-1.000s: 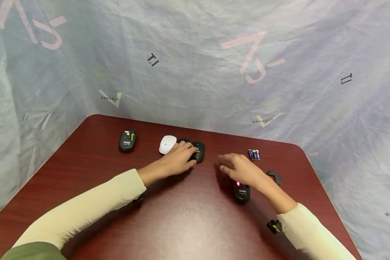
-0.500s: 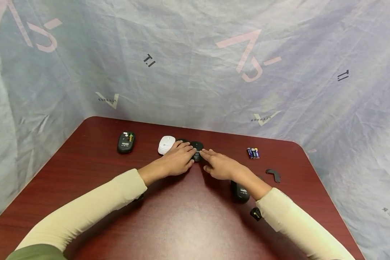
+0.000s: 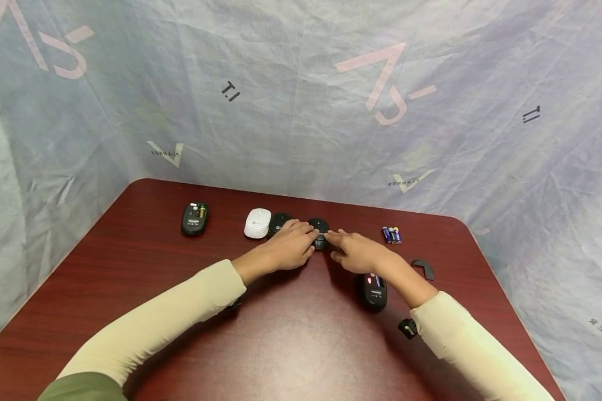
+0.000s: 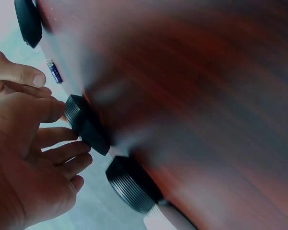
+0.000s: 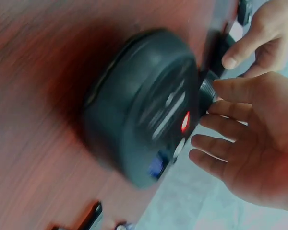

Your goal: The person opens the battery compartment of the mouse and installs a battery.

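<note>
A black computer mouse [image 3: 318, 225] lies upright on the table between my two hands. Fingertips of my left hand [image 3: 292, 246] touch its left side, the fingers extended rather than wrapped round it. From the other side, my right hand [image 3: 359, 253] reaches with straight fingers to its right edge. In the left wrist view the ridged side of this mouse [image 4: 86, 125] shows beside the left fingers. Close below the right hand, an upturned black mouse [image 3: 374, 293] glows red, its battery bay uncovered with something blue inside.
Left of my left hand stand another black mouse [image 3: 279, 220] and a white mouse [image 3: 257, 224]. Farther left lies an upturned black mouse [image 3: 194, 221] with an uncovered battery bay. Blue batteries [image 3: 392, 235] and a black battery cover [image 3: 425, 269] lie to the right.
My right hand has come left to the black mouse. Lately that mouse has shifted right, away from the other black one, with both hands moving alongside it.
</note>
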Action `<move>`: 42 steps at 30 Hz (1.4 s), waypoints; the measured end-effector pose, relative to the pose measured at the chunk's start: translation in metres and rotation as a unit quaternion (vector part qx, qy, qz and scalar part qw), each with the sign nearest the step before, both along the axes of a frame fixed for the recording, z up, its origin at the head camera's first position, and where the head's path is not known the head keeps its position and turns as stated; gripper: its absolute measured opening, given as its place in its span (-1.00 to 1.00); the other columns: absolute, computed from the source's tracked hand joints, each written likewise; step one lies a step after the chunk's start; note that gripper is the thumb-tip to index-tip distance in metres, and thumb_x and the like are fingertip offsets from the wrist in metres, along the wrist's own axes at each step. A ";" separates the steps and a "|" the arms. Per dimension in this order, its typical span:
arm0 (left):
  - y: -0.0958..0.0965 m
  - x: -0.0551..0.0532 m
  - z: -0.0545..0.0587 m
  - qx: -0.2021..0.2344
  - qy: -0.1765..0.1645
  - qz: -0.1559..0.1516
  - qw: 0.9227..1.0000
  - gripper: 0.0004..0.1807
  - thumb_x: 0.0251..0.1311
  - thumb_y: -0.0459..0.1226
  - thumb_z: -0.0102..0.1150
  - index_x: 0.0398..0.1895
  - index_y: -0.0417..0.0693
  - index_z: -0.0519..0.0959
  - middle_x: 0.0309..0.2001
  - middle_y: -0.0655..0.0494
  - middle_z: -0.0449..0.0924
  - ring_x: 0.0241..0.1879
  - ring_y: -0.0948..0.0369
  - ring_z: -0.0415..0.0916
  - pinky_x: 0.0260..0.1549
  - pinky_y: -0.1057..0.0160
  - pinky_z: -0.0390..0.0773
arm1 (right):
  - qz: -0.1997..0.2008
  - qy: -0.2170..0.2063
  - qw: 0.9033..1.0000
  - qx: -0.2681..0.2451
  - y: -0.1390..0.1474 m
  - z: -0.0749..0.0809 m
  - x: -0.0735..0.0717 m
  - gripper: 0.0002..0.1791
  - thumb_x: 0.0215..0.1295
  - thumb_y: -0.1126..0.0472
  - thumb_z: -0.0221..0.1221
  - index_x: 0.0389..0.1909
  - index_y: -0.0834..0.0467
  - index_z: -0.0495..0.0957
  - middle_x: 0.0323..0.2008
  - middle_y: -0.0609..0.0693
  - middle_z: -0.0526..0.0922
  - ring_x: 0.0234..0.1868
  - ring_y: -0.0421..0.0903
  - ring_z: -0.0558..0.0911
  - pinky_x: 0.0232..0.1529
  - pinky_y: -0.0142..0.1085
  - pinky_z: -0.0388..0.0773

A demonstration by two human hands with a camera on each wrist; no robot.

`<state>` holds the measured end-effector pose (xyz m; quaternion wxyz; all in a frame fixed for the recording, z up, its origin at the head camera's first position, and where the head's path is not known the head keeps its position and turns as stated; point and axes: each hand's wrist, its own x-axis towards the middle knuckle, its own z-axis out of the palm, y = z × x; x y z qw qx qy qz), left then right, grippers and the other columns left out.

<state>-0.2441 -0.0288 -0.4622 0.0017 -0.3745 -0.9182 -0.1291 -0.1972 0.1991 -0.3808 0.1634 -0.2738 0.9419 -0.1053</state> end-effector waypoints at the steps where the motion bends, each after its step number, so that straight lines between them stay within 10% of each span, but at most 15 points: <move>1: 0.004 -0.003 -0.005 0.008 0.000 -0.002 1.000 -0.40 0.70 -0.11 0.06 0.63 -0.24 0.49 0.60 -0.22 0.51 0.70 -0.14 0.32 0.82 -0.24 0.15 | -0.001 -0.002 1.000 -0.002 0.003 0.000 -0.001 -0.37 0.77 0.20 0.10 0.72 0.30 0.31 0.74 0.27 0.30 0.79 0.37 0.20 0.81 0.29 0.21; 11: 0.037 0.031 0.044 -0.043 -0.005 0.018 0.999 -0.43 0.73 -0.18 0.11 0.66 -0.19 0.46 0.64 -0.14 0.48 0.70 -0.04 0.35 0.80 -0.10 0.23 | -0.012 -0.007 1.000 -0.027 0.038 0.002 -0.002 -0.42 0.79 0.20 0.07 0.68 0.30 0.38 0.69 0.31 0.38 0.74 0.39 0.29 0.73 0.33 0.35; 13: 0.043 0.030 0.039 -0.041 -0.001 0.020 0.999 -0.42 0.73 -0.15 0.10 0.67 -0.17 0.46 0.65 -0.12 0.48 0.70 -0.03 0.35 0.80 -0.07 0.23 | -0.016 -0.003 1.000 -0.024 0.044 0.004 -0.001 -0.43 0.79 0.19 0.08 0.67 0.28 0.41 0.67 0.30 0.41 0.73 0.39 0.32 0.68 0.33 0.43; 20: 0.064 -0.029 -0.042 -0.018 -0.010 0.009 1.000 -0.36 0.77 0.00 -0.03 0.76 0.01 0.36 0.74 -0.01 0.35 0.78 0.04 0.21 0.84 -0.07 0.13 | -0.020 0.008 0.999 -0.025 0.058 0.003 -0.001 -0.46 0.79 0.18 0.10 0.65 0.25 0.45 0.61 0.34 0.49 0.64 0.38 0.46 0.59 0.33 0.54; 22: 0.064 -0.030 -0.040 -0.009 -0.018 0.011 1.000 -0.38 0.75 -0.02 0.01 0.75 0.04 0.39 0.73 -0.01 0.37 0.77 0.03 0.22 0.83 -0.09 0.14 | -0.018 0.013 0.999 -0.032 0.060 0.001 -0.003 -0.46 0.79 0.18 0.10 0.65 0.26 0.45 0.58 0.36 0.52 0.52 0.37 0.62 0.52 0.31 0.61; 29: 0.053 0.005 0.011 0.026 -0.063 0.035 0.997 -0.35 0.71 -0.12 0.11 0.74 -0.12 0.37 0.68 -0.19 0.41 0.73 -0.09 0.29 0.77 -0.21 0.26 | -0.013 0.034 0.996 -0.081 0.070 -0.009 -0.011 -0.45 0.78 0.22 0.12 0.64 0.30 0.45 0.51 0.32 0.62 0.44 0.23 0.71 0.46 0.26 0.68; 37: 0.059 -0.004 0.002 0.022 -0.124 0.060 0.990 -0.21 0.75 -0.09 0.05 0.86 -0.13 0.08 0.76 -0.24 0.25 0.80 -0.14 0.15 0.85 -0.18 0.12 | -0.011 0.042 0.996 -0.074 0.080 -0.023 -0.025 -0.34 0.78 0.17 0.16 0.75 0.24 0.29 0.63 0.33 0.47 0.61 0.32 0.53 0.62 0.33 0.50; 42: 0.058 0.011 0.026 0.005 -0.130 0.064 0.990 -0.24 0.79 -0.11 0.03 0.84 -0.20 0.09 0.76 -0.23 0.27 0.79 -0.12 0.18 0.84 -0.17 0.16 | -0.011 0.031 0.998 -0.062 0.080 -0.027 -0.031 -0.31 0.78 0.10 0.17 0.77 0.19 0.27 0.63 0.33 0.47 0.62 0.32 0.52 0.62 0.34 0.50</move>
